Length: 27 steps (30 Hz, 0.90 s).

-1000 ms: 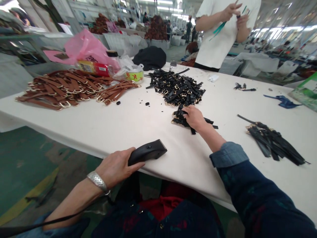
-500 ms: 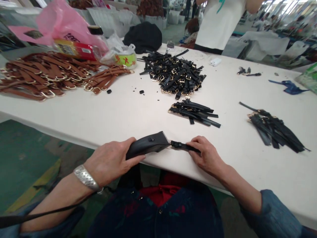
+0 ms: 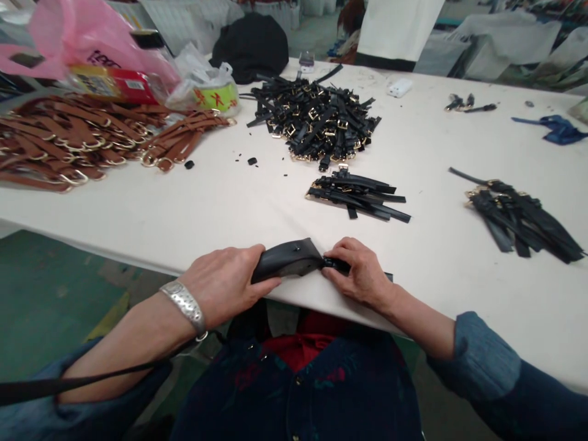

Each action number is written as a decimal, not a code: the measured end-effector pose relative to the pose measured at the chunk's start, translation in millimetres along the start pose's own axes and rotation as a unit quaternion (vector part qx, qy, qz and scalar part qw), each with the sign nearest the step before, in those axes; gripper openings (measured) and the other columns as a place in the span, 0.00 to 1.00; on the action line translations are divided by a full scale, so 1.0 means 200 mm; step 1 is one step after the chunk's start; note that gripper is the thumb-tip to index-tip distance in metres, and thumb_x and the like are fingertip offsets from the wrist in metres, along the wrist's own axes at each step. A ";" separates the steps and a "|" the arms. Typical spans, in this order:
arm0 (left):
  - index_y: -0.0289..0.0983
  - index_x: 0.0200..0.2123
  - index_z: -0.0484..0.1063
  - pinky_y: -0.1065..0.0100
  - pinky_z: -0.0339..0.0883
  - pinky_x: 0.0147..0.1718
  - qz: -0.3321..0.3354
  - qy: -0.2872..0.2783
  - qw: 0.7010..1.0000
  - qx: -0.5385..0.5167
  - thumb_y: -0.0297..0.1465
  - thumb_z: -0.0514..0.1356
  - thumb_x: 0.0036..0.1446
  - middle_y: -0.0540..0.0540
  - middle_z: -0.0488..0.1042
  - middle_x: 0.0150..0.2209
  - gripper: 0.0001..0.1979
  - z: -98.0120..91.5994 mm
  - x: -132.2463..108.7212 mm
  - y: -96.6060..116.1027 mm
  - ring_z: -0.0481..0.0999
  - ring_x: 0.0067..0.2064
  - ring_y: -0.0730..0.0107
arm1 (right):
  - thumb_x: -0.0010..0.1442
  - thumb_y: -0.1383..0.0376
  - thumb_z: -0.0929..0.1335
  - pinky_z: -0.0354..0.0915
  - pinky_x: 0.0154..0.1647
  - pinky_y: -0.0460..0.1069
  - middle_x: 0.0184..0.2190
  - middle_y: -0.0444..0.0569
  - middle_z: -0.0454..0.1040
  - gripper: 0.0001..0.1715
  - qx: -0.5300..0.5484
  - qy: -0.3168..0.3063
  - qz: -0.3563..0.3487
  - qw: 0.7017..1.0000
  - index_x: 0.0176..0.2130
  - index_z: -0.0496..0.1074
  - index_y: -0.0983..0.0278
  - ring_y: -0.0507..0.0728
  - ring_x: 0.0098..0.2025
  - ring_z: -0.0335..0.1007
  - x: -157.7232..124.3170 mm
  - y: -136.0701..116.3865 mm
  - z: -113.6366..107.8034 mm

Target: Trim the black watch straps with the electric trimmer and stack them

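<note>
My left hand [image 3: 220,282] is wrapped round a black hand-held tool [image 3: 287,258] that rests on the near edge of the white table [image 3: 220,202]. My right hand [image 3: 361,272] pinches a short black strap [image 3: 337,264] and presses its end against the tool's tip. The strap's far end pokes out to the right of my fingers. A small neat stack of black straps [image 3: 356,197] with gold buckles lies just beyond my hands. Behind it sits a big heap of black buckled straps [image 3: 315,122].
Brown straps with gold rings [image 3: 87,144] cover the left of the table, beside a pink bag [image 3: 87,40] and a snack packet. Another bundle of black straps [image 3: 523,217] lies at the right. A person in a white top [image 3: 395,30] stands across the table.
My right hand left the small stack with one strap and brought it to the tool's tip, then slid closer. The view tilted down.
</note>
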<state>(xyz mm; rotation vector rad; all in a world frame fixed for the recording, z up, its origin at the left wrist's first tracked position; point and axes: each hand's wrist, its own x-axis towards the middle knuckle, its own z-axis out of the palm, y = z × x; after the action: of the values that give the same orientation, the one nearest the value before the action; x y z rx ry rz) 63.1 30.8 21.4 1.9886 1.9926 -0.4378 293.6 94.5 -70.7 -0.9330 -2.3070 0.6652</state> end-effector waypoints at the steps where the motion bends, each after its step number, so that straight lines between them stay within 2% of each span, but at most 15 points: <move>1: 0.39 0.36 0.67 0.64 0.59 0.26 0.000 0.000 1.000 -0.002 0.52 0.49 0.52 0.42 0.75 0.28 0.23 0.00 0.01 0.01 0.74 0.29 0.58 | 0.52 0.67 0.69 0.65 0.40 0.51 0.35 0.51 0.71 0.09 0.001 0.004 -0.004 1.000 0.37 0.75 0.64 0.56 0.38 0.67 0.00 0.00 0.00; 7: 0.39 0.37 0.67 0.64 0.60 0.27 0.013 0.013 1.000 -0.016 0.52 0.50 0.52 0.42 0.76 0.29 0.23 0.02 0.02 0.02 0.75 0.30 0.57 | 0.50 0.69 0.68 0.66 0.39 0.49 0.36 0.50 0.70 0.09 0.014 0.028 -0.003 0.999 0.35 0.74 0.64 0.54 0.36 0.68 -0.02 -0.01 -0.01; 12: 0.40 0.38 0.68 0.63 0.61 0.28 0.014 0.021 1.000 -0.015 0.51 0.50 0.52 0.41 0.76 0.30 0.22 0.03 0.01 0.03 0.76 0.33 0.55 | 0.47 0.72 0.67 0.65 0.39 0.48 0.35 0.49 0.69 0.09 0.037 0.013 0.000 0.999 0.33 0.70 0.64 0.53 0.36 0.67 -0.02 -0.01 -0.03; 15: 0.40 0.38 0.69 0.63 0.61 0.28 0.015 0.020 1.000 -0.018 0.50 0.50 0.52 0.41 0.77 0.30 0.22 0.03 0.01 0.03 0.76 0.33 0.55 | 0.46 0.73 0.66 0.64 0.37 0.48 0.35 0.49 0.69 0.08 0.001 -0.007 -0.008 1.000 0.31 0.67 0.64 0.54 0.35 0.66 -0.03 -0.02 -0.05; 18: 0.40 0.38 0.69 0.63 0.61 0.28 0.016 0.025 0.999 -0.021 0.50 0.50 0.51 0.41 0.77 0.30 0.22 0.02 0.01 0.03 0.76 0.33 0.55 | 0.47 0.72 0.66 0.62 0.35 0.49 0.32 0.48 0.67 0.06 -0.052 -0.011 0.016 0.998 0.29 0.65 0.63 0.53 0.32 0.64 -0.06 -0.02 -0.08; 23: 0.40 0.38 0.70 0.63 0.61 0.29 0.020 0.022 0.999 -0.026 0.50 0.50 0.51 0.41 0.77 0.31 0.22 0.02 0.01 0.01 0.76 0.33 0.55 | 0.50 0.70 0.67 0.63 0.36 0.48 0.33 0.47 0.68 0.07 0.000 -0.019 0.047 0.999 0.34 0.70 0.63 0.53 0.33 0.65 -0.11 0.01 -0.11; 27: 0.40 0.38 0.69 0.63 0.61 0.28 0.033 0.017 0.999 0.004 0.51 0.50 0.52 0.41 0.77 0.30 0.23 0.01 -0.02 0.01 0.75 0.32 0.55 | 0.50 0.69 0.69 0.64 0.38 0.49 0.34 0.48 0.68 0.09 0.010 0.000 0.066 0.998 0.36 0.73 0.62 0.54 0.36 0.66 -0.12 0.01 -0.10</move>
<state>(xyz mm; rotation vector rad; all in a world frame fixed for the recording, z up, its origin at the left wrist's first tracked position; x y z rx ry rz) 65.8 27.2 21.1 2.0729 1.9428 -0.4002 322.6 82.7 -65.6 -1.0834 -2.2502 0.7411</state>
